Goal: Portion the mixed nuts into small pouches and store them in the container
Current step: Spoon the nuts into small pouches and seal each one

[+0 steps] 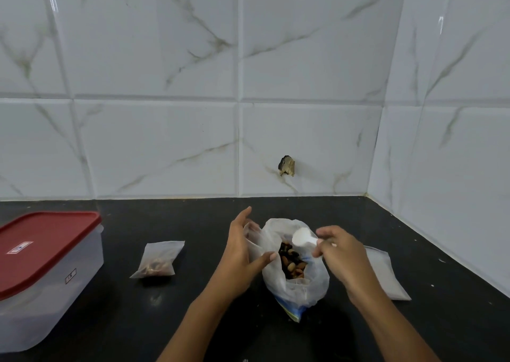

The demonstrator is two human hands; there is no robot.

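Upright nut bag (317,284), mouth up: left hand (242,256) pinches its rim, right hand (342,254) holds a left-pointing spoon (302,237) above it; filled pouch (158,259) lies to the bag's left.

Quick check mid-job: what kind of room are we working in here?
Most likely a home kitchen: a dark countertop set into a corner of glossy marble-pattern wall tiles, with a red-lidded food container and an open bag of mixed nuts on it.
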